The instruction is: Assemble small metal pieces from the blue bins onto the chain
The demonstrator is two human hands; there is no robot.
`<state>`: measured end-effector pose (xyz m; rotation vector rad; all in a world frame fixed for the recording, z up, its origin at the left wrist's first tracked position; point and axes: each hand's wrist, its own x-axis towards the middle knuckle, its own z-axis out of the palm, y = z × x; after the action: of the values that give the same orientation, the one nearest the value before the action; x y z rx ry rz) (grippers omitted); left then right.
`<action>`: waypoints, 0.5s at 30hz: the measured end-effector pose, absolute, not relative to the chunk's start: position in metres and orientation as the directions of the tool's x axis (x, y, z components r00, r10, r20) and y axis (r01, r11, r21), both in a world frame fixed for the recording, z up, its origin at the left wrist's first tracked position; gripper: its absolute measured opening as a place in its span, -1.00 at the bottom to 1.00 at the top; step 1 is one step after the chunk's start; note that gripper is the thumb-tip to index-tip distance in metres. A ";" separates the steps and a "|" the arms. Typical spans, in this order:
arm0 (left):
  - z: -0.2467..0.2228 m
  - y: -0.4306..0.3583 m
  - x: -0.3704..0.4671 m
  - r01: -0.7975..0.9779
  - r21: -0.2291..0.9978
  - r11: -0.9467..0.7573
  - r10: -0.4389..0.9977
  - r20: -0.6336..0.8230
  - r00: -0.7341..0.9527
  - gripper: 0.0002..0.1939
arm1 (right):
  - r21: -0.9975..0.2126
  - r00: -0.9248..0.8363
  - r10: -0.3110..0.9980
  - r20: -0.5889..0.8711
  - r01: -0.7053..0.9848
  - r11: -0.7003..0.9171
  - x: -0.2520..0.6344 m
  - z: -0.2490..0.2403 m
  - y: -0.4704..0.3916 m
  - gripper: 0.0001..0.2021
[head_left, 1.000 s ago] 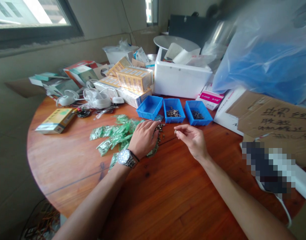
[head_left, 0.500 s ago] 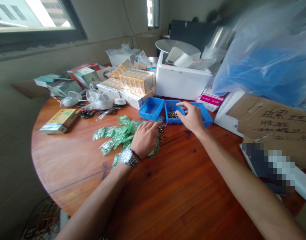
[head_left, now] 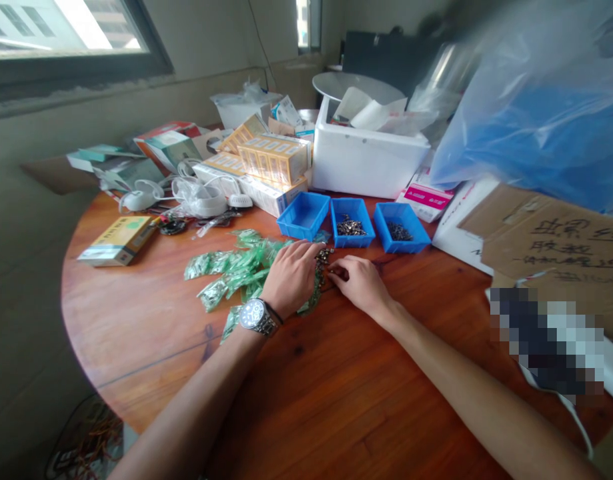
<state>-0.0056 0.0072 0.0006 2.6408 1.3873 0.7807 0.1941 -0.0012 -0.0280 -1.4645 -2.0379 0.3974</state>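
My left hand (head_left: 292, 279), with a watch (head_left: 256, 315) on its wrist, lies over a heap of green plastic packets (head_left: 253, 267). Its fingers are bent and pressed together; whatever is under them is hidden. A small pile of loose metal pieces, apparently screws (head_left: 324, 256), lies just past its fingertips. At the near right edge of that pile, my right hand (head_left: 360, 281) has thumb and fingers closed in a pinch, with the contents too small to make out. Beyond the hands stand a blue bin (head_left: 304, 233), a middle blue bin (head_left: 355, 241) and a right blue bin (head_left: 407, 245); the last two contain small metal parts.
A yellow box (head_left: 117, 241) and white cabled devices (head_left: 206, 202) lie on the left of the wooden table (head_left: 151, 360). Yellow cartons (head_left: 275, 160) and a white foam box (head_left: 369, 160) stand behind the bins. A cardboard box (head_left: 546, 247) occupies the right side.
My right hand has moved from over the middle and right bins back toward me and left, to the metal pile, and its fingers have closed. My left hand has stayed in place.
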 end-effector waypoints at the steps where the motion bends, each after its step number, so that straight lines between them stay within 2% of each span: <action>1: 0.000 0.007 -0.006 0.755 0.276 -0.596 0.783 0.408 0.469 -0.55 | -0.569 -0.217 0.931 0.293 0.743 0.353 0.194 -0.028 -0.002 -0.93; 5: 0.000 0.007 -0.005 0.747 0.272 -0.607 0.774 0.418 0.476 -0.55 | -0.697 -0.186 0.937 0.297 0.628 0.346 0.198 -0.026 -0.010 -0.90; 8: 0.000 0.006 -0.005 0.745 0.277 -0.607 0.775 0.414 0.477 -0.56 | -0.826 -0.115 0.956 0.271 0.482 0.292 0.203 -0.026 -0.017 -0.96; 15: 0.000 0.006 -0.005 0.751 0.273 -0.601 0.780 0.403 0.478 -0.57 | -0.973 -0.029 0.988 0.154 0.172 0.156 0.213 -0.028 -0.022 -0.76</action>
<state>-0.0046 0.0057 0.0000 2.6503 1.3743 0.7696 0.2130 -0.0219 -0.0281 -1.2090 -1.4178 1.0153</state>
